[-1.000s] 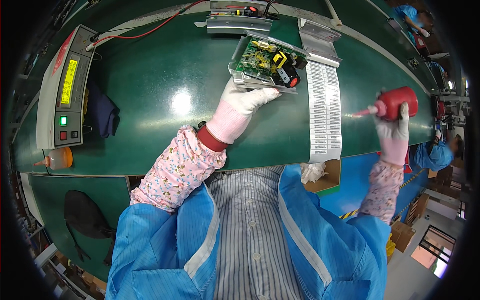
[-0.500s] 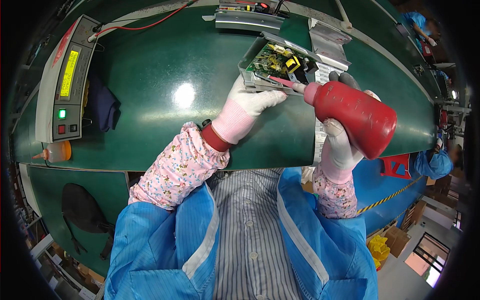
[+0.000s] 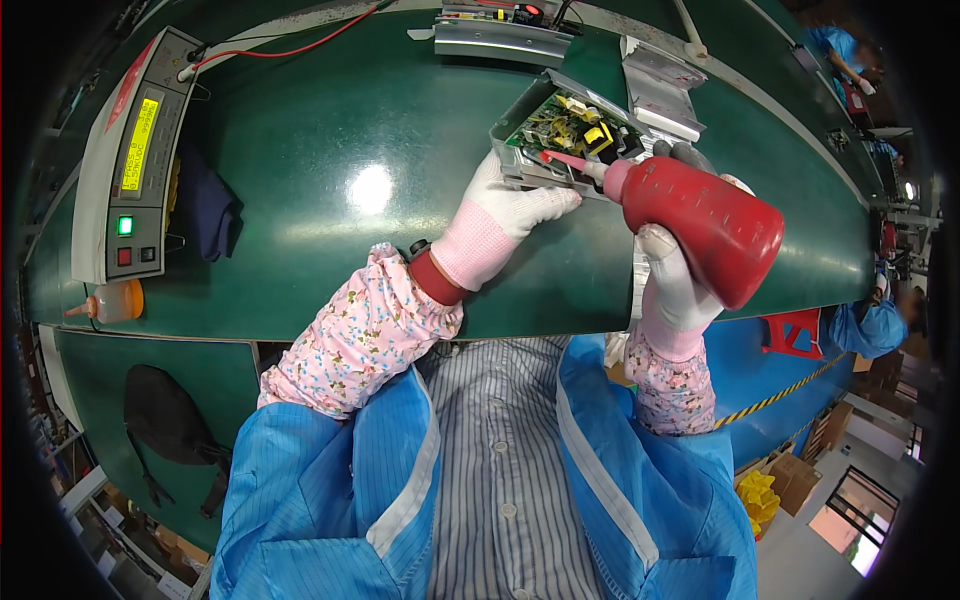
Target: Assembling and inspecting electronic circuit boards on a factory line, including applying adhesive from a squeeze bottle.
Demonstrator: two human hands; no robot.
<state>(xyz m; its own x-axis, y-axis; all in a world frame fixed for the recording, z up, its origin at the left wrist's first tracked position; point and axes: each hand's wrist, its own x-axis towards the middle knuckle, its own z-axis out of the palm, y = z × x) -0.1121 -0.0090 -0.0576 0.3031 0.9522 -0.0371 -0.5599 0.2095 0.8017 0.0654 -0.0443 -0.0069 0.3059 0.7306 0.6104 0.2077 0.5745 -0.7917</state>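
My left hand (image 3: 496, 212), in a white glove with a pink cuff, grips the near left side of a grey metal housing (image 3: 511, 126). Inside the housing a circuit board (image 3: 560, 128) shows yellow and black parts. A red squeeze bottle (image 3: 708, 222) lies tilted in my gloved right hand (image 3: 675, 282), whose fingers wrap round it. Its pink nozzle points left over the near edge of the board. Red shows at the tip; whether it touches the board I cannot tell. My left thumb reaches along the housing's near side, below the nozzle.
On the left of the green table (image 3: 300, 270) stand a tester (image 3: 135, 165) with a lit display, a dark blue cloth (image 3: 207, 210) and a small orange bottle (image 3: 118, 300). Metal brackets (image 3: 662, 90) lie at the back. Other people work far right.
The housing with its board has shifted slightly right and toward me, my left hand moving with it. The red bottle has tipped a little, its base moving left.
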